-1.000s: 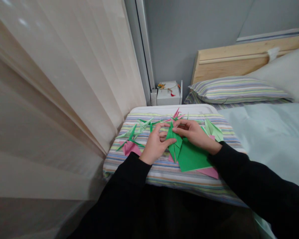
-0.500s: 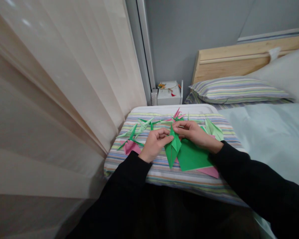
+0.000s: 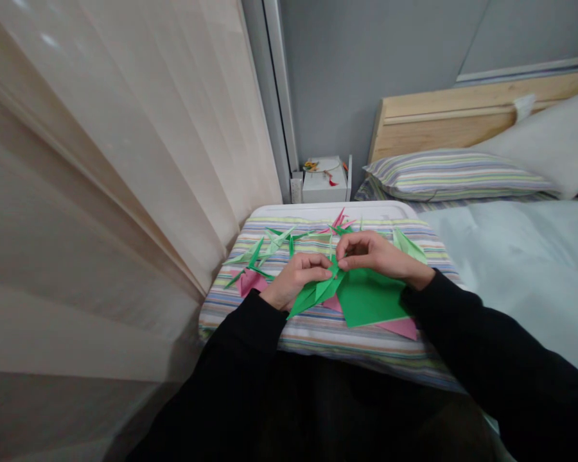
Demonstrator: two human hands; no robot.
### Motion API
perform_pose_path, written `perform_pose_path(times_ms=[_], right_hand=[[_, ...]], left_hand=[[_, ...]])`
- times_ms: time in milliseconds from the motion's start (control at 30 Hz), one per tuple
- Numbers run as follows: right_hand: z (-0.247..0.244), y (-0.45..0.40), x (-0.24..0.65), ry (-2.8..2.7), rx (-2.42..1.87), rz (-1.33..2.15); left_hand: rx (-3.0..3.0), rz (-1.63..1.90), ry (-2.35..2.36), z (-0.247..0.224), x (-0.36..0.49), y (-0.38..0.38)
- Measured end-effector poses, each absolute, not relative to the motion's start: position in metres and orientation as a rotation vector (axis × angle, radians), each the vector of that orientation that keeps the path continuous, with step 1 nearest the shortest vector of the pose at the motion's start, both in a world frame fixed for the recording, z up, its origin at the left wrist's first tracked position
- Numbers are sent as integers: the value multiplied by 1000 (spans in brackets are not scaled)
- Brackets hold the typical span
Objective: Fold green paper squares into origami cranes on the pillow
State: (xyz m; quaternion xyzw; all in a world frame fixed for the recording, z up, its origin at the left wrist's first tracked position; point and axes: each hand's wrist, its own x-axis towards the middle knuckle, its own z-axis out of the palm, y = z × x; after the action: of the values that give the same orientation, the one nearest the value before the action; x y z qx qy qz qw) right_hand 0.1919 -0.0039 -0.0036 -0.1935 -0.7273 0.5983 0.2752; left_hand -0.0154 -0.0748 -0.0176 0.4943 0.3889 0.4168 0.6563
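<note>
Between my hands is a folded green origami paper, diamond-like and slanting down to the left. My left hand grips its middle between thumb and fingers. At its upper tip, my right hand pinches the paper, and the fingertips hide that end. Flat under my right hand lies a green paper sheet, with a pink paper partly beneath it. Left of my left hand rest a pink folded paper and a pale green paper crane.
A striped cloth covers the small table. A pink paper crane and a light green folded paper lie toward the back. A curtain borders the left, a bed the right.
The folded green paper has turned from upright to slanting, its lower point swinging left toward my left wrist. Both hands keep hold of it.
</note>
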Motion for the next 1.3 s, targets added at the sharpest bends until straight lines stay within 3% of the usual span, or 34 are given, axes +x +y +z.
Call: perform_pose_path(times_ms=[367,600,1300], right_hand=[[-1,1,202,-2127,-617,1591],[-4,1,198,-1939,-610,1583],[-7,-1,197,-1963,-681,1614]], left_hand=[[1289,800,925,-16,-12,-73],[1254,958,936,-19,-9,-76],[1378,936,982,-22,-8,-76]])
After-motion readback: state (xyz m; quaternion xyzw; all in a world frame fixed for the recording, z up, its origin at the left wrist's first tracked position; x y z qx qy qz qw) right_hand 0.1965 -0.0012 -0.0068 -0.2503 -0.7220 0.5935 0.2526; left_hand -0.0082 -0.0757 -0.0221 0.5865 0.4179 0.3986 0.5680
